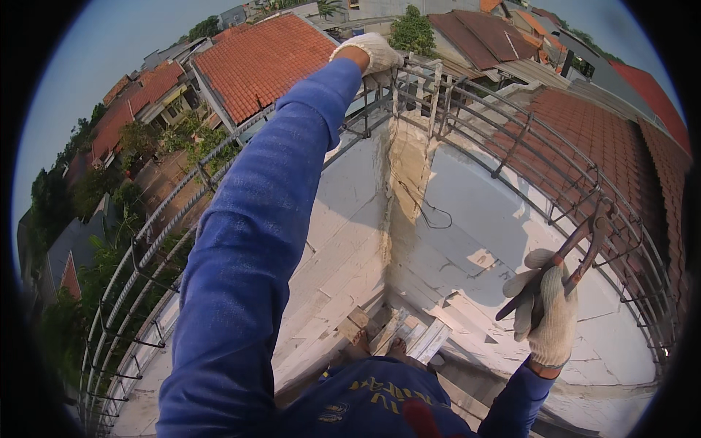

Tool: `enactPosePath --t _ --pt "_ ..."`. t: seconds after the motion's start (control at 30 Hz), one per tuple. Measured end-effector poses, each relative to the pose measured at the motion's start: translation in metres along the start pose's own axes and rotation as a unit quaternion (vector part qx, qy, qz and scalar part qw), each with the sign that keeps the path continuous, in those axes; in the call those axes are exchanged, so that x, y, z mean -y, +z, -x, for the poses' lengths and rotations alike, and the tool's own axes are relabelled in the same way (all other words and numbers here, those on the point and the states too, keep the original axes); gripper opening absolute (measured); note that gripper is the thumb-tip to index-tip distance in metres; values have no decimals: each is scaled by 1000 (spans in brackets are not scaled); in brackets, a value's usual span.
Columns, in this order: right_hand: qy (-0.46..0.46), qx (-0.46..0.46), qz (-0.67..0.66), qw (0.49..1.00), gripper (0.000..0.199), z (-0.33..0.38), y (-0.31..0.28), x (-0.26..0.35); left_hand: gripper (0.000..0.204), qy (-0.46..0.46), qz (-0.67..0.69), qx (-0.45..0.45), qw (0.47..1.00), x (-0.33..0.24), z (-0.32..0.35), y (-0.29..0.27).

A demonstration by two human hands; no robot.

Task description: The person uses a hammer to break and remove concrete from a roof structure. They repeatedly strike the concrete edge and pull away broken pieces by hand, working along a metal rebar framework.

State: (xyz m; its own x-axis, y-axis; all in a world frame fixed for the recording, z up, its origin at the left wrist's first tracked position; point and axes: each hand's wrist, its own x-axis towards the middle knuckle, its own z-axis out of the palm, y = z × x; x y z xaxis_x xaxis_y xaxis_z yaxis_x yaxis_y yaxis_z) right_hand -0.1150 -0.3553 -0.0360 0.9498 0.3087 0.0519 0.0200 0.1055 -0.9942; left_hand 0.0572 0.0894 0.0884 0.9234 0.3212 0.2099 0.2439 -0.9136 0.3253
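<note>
My left hand [371, 55], in a white knit glove, reaches far forward to the corner of the walls. Its fingers curl over the steel rebar [398, 80] there. My right hand [546, 303], in a similar glove with grey on the fingers, holds a pair of pincers [575, 252] at the right. The handles cross the palm, and the worn reddish jaws point up and away, overlapping the right-hand rebar cage [584, 164] in view; whether they touch it I cannot tell. A loose loop of tie wire [436, 217] hangs against the corner's rough mortar [407, 164].
Another rebar cage [157, 244] runs along the left wall top. Pale block walls [343, 212] meet ahead of me. My bare feet [398, 347] stand on wooden planks [431, 339]. Beyond the walls lie tiled roofs [266, 62] and trees [412, 33], well below.
</note>
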Motion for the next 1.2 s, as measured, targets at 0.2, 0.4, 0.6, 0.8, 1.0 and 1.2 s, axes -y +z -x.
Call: enactPosePath --t 0.2,0.4,0.6,0.8,1.0,1.2 --pt "191 219 54 955 46 -99 71 -55 41 19 -16 -10 1000 -13 -2 1" --pt "169 244 51 954 40 -172 138 -25 45 12 22 -4 1000 1 -16 8" --pt "155 270 -5 950 34 -206 158 -21 41 30 22 -14 999 5 -26 15" --pt "104 242 131 956 34 -215 164 -8 39 27 31 -24 999 8 -31 20" --pt "-17 200 390 898 32 -210 169 15 40 30 -14 -48 998 8 -34 23" --pt "-30 184 416 890 39 -216 172 11 46 70 -115 -99 986 18 -52 36"
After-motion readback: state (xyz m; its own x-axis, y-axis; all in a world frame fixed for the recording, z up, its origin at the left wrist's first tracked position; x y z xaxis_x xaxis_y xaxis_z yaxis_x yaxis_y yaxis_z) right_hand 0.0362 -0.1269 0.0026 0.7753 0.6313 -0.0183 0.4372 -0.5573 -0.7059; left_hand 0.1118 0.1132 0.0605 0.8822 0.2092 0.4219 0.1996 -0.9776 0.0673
